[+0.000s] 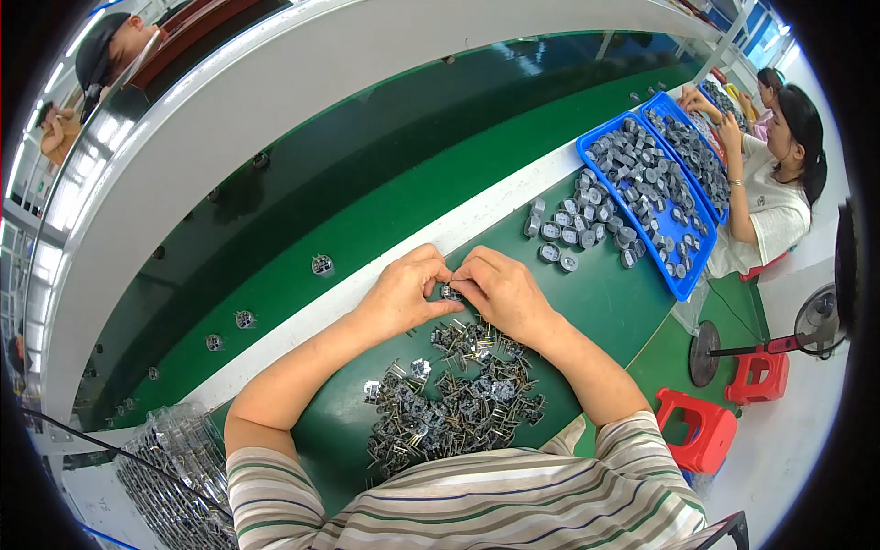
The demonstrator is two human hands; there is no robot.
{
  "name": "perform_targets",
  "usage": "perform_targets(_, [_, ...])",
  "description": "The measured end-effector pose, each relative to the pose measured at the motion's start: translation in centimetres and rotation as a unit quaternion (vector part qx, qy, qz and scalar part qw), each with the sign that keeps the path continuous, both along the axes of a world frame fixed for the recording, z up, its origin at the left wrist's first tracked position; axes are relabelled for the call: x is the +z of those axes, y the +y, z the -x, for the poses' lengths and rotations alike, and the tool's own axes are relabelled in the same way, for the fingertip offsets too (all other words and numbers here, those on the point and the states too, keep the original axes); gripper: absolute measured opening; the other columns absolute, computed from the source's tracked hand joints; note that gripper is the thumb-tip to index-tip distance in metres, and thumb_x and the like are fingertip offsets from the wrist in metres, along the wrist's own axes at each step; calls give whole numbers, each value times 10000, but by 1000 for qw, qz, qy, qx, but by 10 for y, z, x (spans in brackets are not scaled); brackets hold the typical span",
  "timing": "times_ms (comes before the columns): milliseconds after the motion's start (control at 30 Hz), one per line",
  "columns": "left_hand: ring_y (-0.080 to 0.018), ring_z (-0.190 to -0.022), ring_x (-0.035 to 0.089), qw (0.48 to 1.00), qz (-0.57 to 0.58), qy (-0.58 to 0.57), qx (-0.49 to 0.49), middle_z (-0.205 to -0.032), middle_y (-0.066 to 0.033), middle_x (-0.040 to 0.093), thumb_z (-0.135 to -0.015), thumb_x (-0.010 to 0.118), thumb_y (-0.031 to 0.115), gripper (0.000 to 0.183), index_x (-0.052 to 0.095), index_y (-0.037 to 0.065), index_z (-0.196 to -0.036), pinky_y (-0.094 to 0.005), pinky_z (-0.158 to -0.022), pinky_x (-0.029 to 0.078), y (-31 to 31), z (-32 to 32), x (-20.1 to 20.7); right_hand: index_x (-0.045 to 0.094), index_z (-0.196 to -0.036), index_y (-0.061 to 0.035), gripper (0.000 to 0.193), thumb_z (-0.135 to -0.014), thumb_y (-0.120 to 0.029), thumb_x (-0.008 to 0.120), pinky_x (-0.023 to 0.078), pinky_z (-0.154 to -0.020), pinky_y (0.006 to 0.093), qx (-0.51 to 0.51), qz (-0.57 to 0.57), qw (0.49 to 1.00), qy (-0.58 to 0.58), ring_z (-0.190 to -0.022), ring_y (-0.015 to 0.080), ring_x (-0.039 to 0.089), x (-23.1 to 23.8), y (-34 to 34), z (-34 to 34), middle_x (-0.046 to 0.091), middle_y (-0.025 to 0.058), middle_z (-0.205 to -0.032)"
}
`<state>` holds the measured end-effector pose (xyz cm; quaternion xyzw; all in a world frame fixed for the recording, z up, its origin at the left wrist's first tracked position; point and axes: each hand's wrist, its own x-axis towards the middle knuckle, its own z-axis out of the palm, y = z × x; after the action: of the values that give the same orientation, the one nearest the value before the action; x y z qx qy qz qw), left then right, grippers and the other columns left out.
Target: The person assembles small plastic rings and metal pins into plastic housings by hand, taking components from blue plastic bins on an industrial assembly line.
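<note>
- We see the left hand (403, 289) with its thumb and fingers curled around one side of a small dark part (450, 292), grasping it.
- Our right hand (507, 293) meets it from the other side, its fingertips pinching the same part; fingers cover much of it, so we cannot tell its full shape.
- That part is held above the green tabletop (632, 316), near the table's far edge and just beyond a heap of pronged parts.
- Nearer our body, we have the heap of pronged parts (454, 403), dark pieces with thin metal pins lying at all angles, between the two forearms.
- Close in front of the heap we wear a striped shirt (513, 500).
- To the right of the hands, we find loose grey round caps (573, 220), some touching a blue tray (687, 284) filled with more of them.
- A second blue tray (669, 101) sits just beside it, also loaded with grey pieces.
- Past a white ledge (513, 197), we see a green belt (385, 202) carrying a few spaced-out parts (322, 265).
- On the far right, we notice a co-worker (765, 202) in a white top, hands raised over the second tray.
- Lower right, we see a red stool (697, 431) and a fan (819, 321).
</note>
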<state>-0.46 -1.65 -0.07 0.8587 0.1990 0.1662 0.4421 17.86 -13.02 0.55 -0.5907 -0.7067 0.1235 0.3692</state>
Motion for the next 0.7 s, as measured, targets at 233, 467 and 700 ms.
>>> perform_targets(233, [-171, -703, 539, 1000, 6, -7, -1, -886, -51, 534, -755, 943, 121, 335, 727, 15, -988, -350, -629, 470, 0, -3, 0, 622, -968, -16, 184, -868, -71, 767, 549, -720, 466, 7, -14, 997, -72, -851, 350, 662, 4, 0, -4, 621, 111, -887])
perform_targets(467, [-179, -690, 542, 999, 13, -19, 24, -875, -60, 562, -755, 927, 94, 317, 745, 13, -1001, -348, -640, 483, 14, 7, 11, 684, -1037, -42, 270, -840, -150, 833, 542, -802, 503, -99, 17, 993, -66, -950, 351, 665, 27, -15, -28, 670, 112, -946])
perform_targets(700, [-229, -792, 607, 963, -150, 54, 219, -944, -100, 611, -800, 900, 143, 330, 748, 3, -1057, -355, -728, 519, 81, 30, 5, 630, -1151, -29, 395, -813, -82, 829, 553, -858, 500, -260, 127, 926, -243, -1036, 393, 651, 37, -41, -54, 635, 179, -1079])
